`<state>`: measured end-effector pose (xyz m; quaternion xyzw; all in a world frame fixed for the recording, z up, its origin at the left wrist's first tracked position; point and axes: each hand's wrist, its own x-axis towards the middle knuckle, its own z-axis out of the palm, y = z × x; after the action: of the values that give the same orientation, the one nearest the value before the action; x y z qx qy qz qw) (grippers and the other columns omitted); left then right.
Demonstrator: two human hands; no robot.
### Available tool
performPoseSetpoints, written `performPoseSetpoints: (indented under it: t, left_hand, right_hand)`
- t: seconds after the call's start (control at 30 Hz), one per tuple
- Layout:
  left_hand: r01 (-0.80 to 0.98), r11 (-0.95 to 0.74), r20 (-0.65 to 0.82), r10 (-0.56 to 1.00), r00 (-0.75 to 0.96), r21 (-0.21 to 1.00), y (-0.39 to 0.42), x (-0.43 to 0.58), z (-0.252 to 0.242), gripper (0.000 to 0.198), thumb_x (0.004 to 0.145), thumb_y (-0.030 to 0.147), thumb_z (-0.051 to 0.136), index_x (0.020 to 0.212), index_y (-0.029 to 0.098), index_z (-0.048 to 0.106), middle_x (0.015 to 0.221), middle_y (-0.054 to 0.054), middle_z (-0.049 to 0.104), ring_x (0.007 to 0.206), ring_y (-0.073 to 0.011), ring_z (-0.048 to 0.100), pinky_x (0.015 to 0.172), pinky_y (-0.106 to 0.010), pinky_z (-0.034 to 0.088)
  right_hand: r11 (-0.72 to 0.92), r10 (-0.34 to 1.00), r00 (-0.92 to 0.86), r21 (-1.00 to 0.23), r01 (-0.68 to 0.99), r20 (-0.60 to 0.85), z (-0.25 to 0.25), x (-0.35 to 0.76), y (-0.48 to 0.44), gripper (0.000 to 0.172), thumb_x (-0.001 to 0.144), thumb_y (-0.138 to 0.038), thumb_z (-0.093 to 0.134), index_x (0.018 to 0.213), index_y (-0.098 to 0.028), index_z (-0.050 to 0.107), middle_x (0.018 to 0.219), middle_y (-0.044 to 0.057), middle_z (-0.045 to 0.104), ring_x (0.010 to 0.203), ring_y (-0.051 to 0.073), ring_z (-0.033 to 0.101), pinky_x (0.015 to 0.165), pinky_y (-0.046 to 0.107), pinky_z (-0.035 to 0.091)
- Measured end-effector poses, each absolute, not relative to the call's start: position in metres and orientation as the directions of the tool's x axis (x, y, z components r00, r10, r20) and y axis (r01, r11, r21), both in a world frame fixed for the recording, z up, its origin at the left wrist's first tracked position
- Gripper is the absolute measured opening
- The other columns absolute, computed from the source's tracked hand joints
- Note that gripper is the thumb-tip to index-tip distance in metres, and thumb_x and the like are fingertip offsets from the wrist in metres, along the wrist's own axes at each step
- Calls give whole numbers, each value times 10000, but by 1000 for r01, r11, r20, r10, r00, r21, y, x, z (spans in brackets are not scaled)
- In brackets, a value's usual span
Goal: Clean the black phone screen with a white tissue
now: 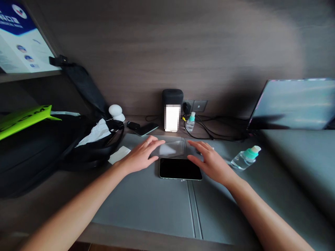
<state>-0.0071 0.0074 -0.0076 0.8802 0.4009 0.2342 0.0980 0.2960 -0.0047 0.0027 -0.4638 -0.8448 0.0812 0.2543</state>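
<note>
A phone point(180, 169) with a black screen and pale edge lies flat on the grey desk mat point(146, 205). Just beyond it is a thin, clear rectangular piece point(171, 148); whether it is a phone case or a sheet, I cannot tell. My left hand point(142, 155), a ring on one finger, is at the left of the clear piece, thumb and fingers apart. On the other side my right hand point(210, 161) is also open, its thumb near the phone's upper right corner. Whether the fingertips touch the clear piece is unclear. Something small and white is partly hidden behind my right hand.
Right of my hands is a clear bottle point(243, 159) with a teal collar; a smaller spray bottle point(190, 122) stands by cables. A laptop screen point(295, 104) is at right, a black bag point(39, 150) at left. White paper point(119, 155) lies by my left wrist.
</note>
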Motion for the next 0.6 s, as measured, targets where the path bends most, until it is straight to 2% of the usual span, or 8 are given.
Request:
performPoseSetpoints:
  t: [0.1,0.2,0.3,0.43,0.6]
  left_hand:
    - [579,-731,426,682,594,363,6,-4,-6,458,935,127,513,1355,296,443,1204,-54,540,998,-186,601,942,-384,512]
    - [528,-773,494,632,597,351,4,-3,-6,370,962,129,480,1300,276,509,1125,-49,575,964,-170,609,895,-356,528]
    - [496,-830,548,546,634,253,2,-1,-4,342,985,121,449,1285,255,547,1017,-46,607,923,-167,603,842,-337,532]
    - [459,-884,539,431,723,91,-5,3,0,322,993,100,432,1229,225,612,923,-49,620,870,-175,580,779,-334,528]
    - [438,-898,513,398,760,46,-15,8,6,330,989,94,414,1158,233,663,933,-54,628,883,-176,578,791,-343,542]
  right_hand:
    - [564,822,-433,-412,716,370,5,290,-9,521,967,-445,503,1449,-271,408,1315,123,572,1215,294,538,1010,523,463]
    - [591,805,-462,-440,676,371,10,287,-13,477,984,-446,475,1430,-282,439,1335,114,563,1219,282,543,1016,497,466]
    - [600,800,-489,-446,664,349,13,287,-15,444,989,-454,464,1394,-275,491,1340,108,565,1219,274,547,1023,481,466]
    - [635,767,-579,-454,625,276,13,288,-16,463,976,-484,487,1373,-249,524,1369,114,550,1260,268,520,1061,468,435]
    - [695,687,-692,-480,535,223,10,285,-15,499,962,-506,509,1372,-223,535,1341,126,581,1239,264,540,1045,456,447]
